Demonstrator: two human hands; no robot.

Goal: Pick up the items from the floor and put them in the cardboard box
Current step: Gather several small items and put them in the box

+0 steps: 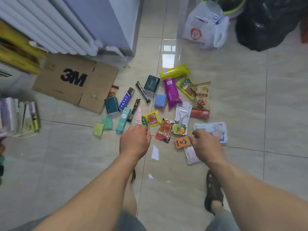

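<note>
Glossy beige floor tiles (233, 90) are spreading under me, and many small packets are lying scattered on them. I am taking the orange packet (182, 142) as my landmark, because my right hand (207, 148) is hanging just beside it, on its right side. The thumb and the first fingers (195, 133) of this hand are curling loosely above the packet's right edge. They are holding nothing that I can see, and I cannot tell if they are touching the packet. The packet is lying flat, and its long axis is running left to right, so I am judging that a pinch on its right end is the natural grip.

My left hand (135, 141) is hovering to the left of the orange packet, with a red snack packet (164, 130) between them. Its fingers are bent inward; a thin pale line is showing at the fingertips, but I cannot tell if something is pinched there. The yellow snack packet (151, 118) is lying just beyond this hand.

The cardboard box (75, 80) is resting far to the upper left of the orange packet, against the white radiator (50, 25), and it is looking flattened or lying on its side. The left hand is nearer to it.
</note>
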